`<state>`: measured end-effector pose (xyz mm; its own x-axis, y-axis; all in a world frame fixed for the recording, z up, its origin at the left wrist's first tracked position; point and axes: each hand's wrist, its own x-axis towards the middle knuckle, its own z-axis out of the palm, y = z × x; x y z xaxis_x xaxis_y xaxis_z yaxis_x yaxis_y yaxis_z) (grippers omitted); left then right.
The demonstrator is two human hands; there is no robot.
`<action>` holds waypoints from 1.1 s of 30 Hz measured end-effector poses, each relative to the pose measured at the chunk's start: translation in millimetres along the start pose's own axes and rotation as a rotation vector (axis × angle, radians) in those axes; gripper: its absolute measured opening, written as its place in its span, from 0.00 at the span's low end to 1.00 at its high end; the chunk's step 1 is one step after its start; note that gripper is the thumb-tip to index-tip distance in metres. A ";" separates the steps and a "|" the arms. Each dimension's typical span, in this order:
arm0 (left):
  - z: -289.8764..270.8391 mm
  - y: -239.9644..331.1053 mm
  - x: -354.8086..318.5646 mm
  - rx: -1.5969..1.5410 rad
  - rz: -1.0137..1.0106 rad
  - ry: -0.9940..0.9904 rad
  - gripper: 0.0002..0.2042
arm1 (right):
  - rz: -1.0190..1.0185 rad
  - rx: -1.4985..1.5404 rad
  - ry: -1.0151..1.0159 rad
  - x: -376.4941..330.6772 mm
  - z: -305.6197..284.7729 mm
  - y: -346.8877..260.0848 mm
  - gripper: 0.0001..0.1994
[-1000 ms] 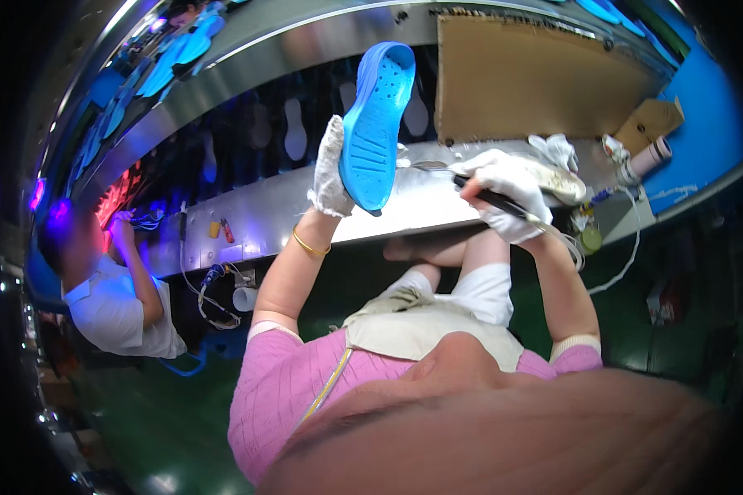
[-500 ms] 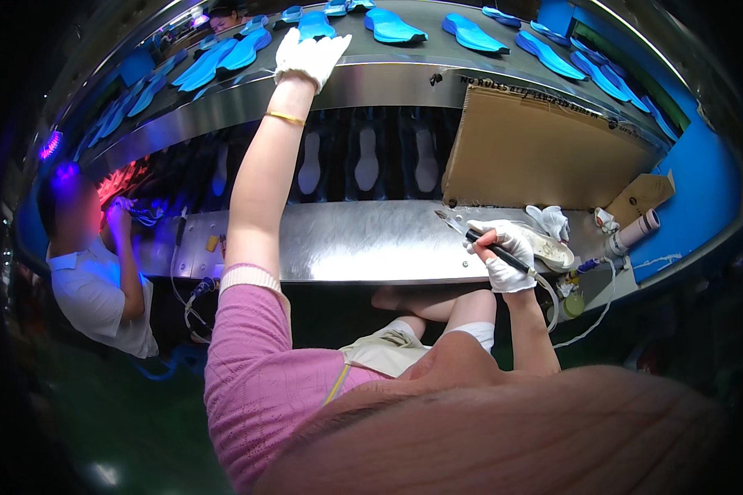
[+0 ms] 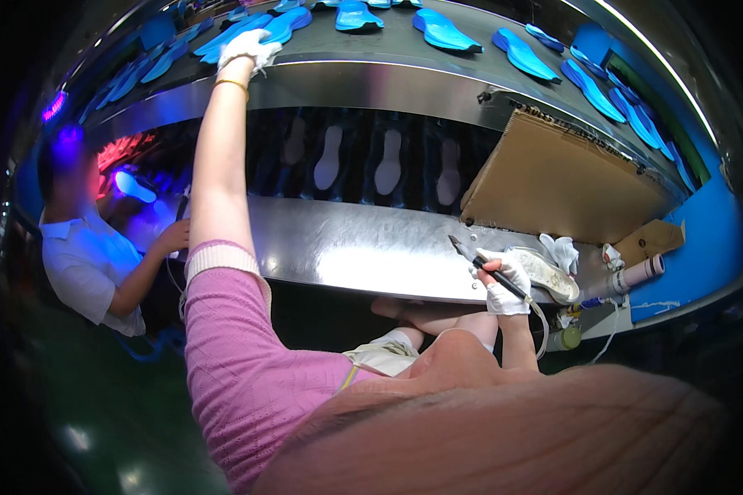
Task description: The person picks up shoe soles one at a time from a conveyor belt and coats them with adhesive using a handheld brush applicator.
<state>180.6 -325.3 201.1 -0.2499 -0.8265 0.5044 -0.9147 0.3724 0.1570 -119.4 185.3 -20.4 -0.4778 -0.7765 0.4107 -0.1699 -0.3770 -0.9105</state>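
Your left hand, gloved in white, reaches at full stretch onto the dark belt, over the near ends of two blue soles; whether its fingers close on either one, you cannot tell from this angle. Your right hand is wrapped around a black-handled pointed tool, its tip directed up and left above the counter.

With the soles lying so near each other, a hasty pinch could drag both or nudge one askew. Your forearm crosses the belt's raised metal rim, so a sole drawn back low could catch there. The tool's tip is bare, and a sole brought near it carelessly might get scored. Its cord loops beside your right forearm and could snag if you pull away sharply.

For moving, your widest room is over the counter's shiny middle, between your left arm and the tool. To the right, space tightens: a cardboard sheet leans behind, and a pale shoe-shaped piece lies just beside your right hand. The counter's front edge runs close before your knees.
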 end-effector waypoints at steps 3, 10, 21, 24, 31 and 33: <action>10.2 -6.7 9.4 0.043 -0.062 0.069 0.25 | 0.098 0.084 0.065 -7.6 -0.9 4.2 0.12; 0.6 37.4 -50.5 0.375 0.748 0.403 0.18 | -0.026 -0.084 0.259 -19.4 -1.8 -2.5 0.10; -3.9 114.0 -100.8 0.139 0.640 0.161 0.34 | 0.169 0.052 0.364 -50.5 -64.8 -59.5 0.11; -1.1 123.2 -104.2 0.207 0.635 0.164 0.35 | 0.099 0.164 0.385 -77.8 -94.1 -75.5 0.11; -1.2 146.9 -119.9 0.354 0.514 0.193 0.41 | 0.142 -0.177 0.600 -114.9 -128.3 -82.0 0.11; -1.6 149.6 -120.2 0.354 0.510 0.161 0.40 | 0.145 0.034 0.613 -121.2 -129.5 -78.1 0.12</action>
<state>74.3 -169.6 165.3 -0.6555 -0.4987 0.5671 -0.7501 0.5171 -0.4123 -159.8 374.2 -5.3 -0.9027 -0.3946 0.1717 -0.0438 -0.3127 -0.9488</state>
